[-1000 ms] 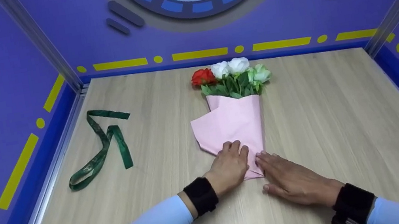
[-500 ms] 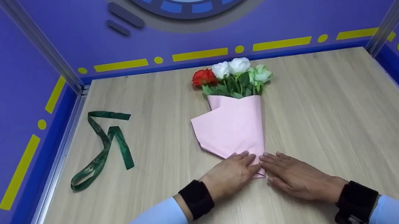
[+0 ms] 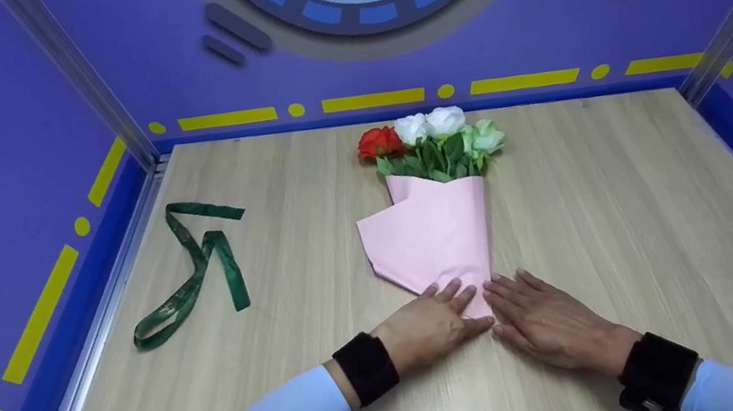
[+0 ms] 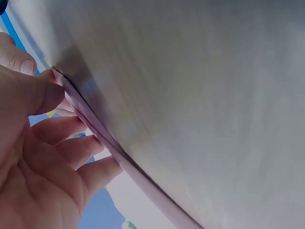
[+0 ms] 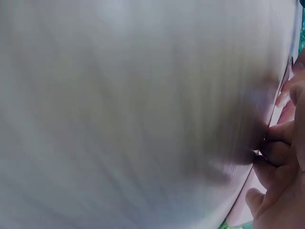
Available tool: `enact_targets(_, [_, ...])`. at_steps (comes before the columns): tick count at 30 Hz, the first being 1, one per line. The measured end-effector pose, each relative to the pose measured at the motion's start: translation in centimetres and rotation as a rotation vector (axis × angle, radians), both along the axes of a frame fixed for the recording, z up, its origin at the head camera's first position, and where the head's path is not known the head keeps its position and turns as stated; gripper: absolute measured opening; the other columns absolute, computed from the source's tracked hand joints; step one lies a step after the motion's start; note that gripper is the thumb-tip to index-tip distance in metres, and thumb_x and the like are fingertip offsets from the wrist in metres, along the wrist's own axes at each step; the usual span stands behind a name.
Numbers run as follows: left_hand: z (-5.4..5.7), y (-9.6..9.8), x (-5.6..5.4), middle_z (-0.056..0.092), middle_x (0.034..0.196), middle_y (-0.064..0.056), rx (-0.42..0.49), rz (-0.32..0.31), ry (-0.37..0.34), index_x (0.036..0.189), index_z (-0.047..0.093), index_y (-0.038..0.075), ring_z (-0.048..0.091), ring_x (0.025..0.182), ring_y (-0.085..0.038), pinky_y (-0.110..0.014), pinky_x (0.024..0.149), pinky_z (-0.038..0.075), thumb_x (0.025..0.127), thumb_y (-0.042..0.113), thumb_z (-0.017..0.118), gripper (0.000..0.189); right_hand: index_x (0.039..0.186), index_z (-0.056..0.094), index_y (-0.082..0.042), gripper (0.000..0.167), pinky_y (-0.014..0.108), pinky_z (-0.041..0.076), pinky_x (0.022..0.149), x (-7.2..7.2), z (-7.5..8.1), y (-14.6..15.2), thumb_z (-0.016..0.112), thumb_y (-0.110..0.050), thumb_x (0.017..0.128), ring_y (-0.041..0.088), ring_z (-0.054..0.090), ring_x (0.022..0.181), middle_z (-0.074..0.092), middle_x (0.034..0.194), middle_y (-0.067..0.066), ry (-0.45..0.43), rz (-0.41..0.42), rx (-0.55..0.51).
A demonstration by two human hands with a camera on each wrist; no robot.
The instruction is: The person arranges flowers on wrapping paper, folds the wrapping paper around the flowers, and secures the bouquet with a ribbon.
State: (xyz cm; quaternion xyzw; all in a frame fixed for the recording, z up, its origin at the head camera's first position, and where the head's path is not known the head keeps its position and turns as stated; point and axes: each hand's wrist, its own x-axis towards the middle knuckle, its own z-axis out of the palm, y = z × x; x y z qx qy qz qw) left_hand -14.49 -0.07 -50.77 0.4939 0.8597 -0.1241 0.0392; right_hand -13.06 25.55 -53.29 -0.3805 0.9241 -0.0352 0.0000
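Observation:
A bouquet wrapped in pink paper (image 3: 427,240) lies on the wooden table. Its red rose (image 3: 379,142), white roses (image 3: 445,121) and pale green flower (image 3: 484,137) point to the far side. My left hand (image 3: 426,328) rests with spread fingers on the paper's narrow lower end, its thumb across the bottom tip. In the left wrist view, the fingertips (image 4: 110,167) meet the folded paper edge (image 4: 102,133). My right hand (image 3: 551,323) lies with extended fingers along the wrap's lower right edge. In the right wrist view, its fingers (image 5: 274,160) sit low at the tabletop.
A green ribbon (image 3: 191,281) lies loosely looped on the left of the wooden table (image 3: 635,229). Blue-purple panels (image 3: 345,69) with yellow marks wall in the back and sides, and metal posts (image 3: 82,81) stand at the corners.
My left hand has slid down the paper to its lower end and its fingers have straightened and spread. My right hand has stayed at the right edge. The ribbon has not moved.

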Motion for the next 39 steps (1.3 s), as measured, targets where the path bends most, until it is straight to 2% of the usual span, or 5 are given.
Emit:
enact_targets(9, [-0.1, 0.1, -0.1, 0.037, 0.168, -0.013, 0.018, 0.016, -0.053, 0.16, 0.039, 0.042, 0.037, 0.155, -0.034, -0.048, 0.122, 0.039, 0.112, 0.027, 0.037, 0.05, 0.148, 0.055, 0.002, 0.061, 0.052, 0.029, 0.122, 0.4, 0.1, 0.1, 0.051, -0.044, 0.109, 0.032, 0.049, 0.148, 0.055, 0.155, 0.019, 0.103, 0.054, 0.026])
enact_targets(18, [0.5, 0.1, -0.1, 0.038, 0.168, -0.013, 0.031, 0.046, -0.082, 0.158, 0.043, 0.043, 0.037, 0.155, -0.034, -0.049, 0.12, 0.042, 0.112, 0.027, 0.038, 0.049, 0.149, 0.054, 0.002, 0.07, 0.058, 0.028, 0.123, 0.1, 0.2, -0.8, 0.048, -0.054, 0.107, 0.034, 0.045, 0.15, 0.054, 0.156, 0.018, 0.11, 0.001, 0.044])
enact_targets(26, [0.5, 0.2, -0.1, 0.04, 0.167, -0.012, 0.05, 0.063, -0.095, 0.156, 0.048, 0.041, 0.038, 0.155, -0.033, -0.048, 0.122, 0.039, 0.114, 0.034, 0.037, 0.044, 0.149, 0.052, 0.005, 0.07, 0.058, 0.026, 0.125, -0.3, 0.3, -1.5, 0.043, -0.052, 0.11, 0.035, 0.043, 0.152, 0.053, 0.156, 0.019, 0.084, -0.029, 0.097])
enact_targets(31, [0.5, 0.2, -0.1, 0.039, 0.167, -0.014, 0.067, 0.066, -0.121, 0.155, 0.049, 0.039, 0.037, 0.155, -0.035, -0.049, 0.123, 0.038, 0.114, 0.033, 0.036, 0.044, 0.151, 0.048, 0.008, 0.073, 0.055, 0.028, 0.126, -0.6, 0.2, -1.3, 0.042, -0.052, 0.11, 0.038, 0.04, 0.153, 0.048, 0.159, 0.023, 0.05, -0.029, 0.089])
enact_targets(39, [0.5, 0.2, 0.0, 0.037, 0.168, -0.015, 0.058, 0.043, -0.103, 0.158, 0.045, 0.04, 0.035, 0.156, -0.036, -0.051, 0.121, 0.04, 0.112, 0.029, 0.041, 0.048, 0.156, 0.039, 0.008, 0.093, 0.054, 0.028, 0.126, -0.9, 0.2, -0.8, 0.042, -0.069, 0.104, 0.039, 0.035, 0.155, 0.038, 0.164, 0.026, 0.001, -0.024, 0.115])
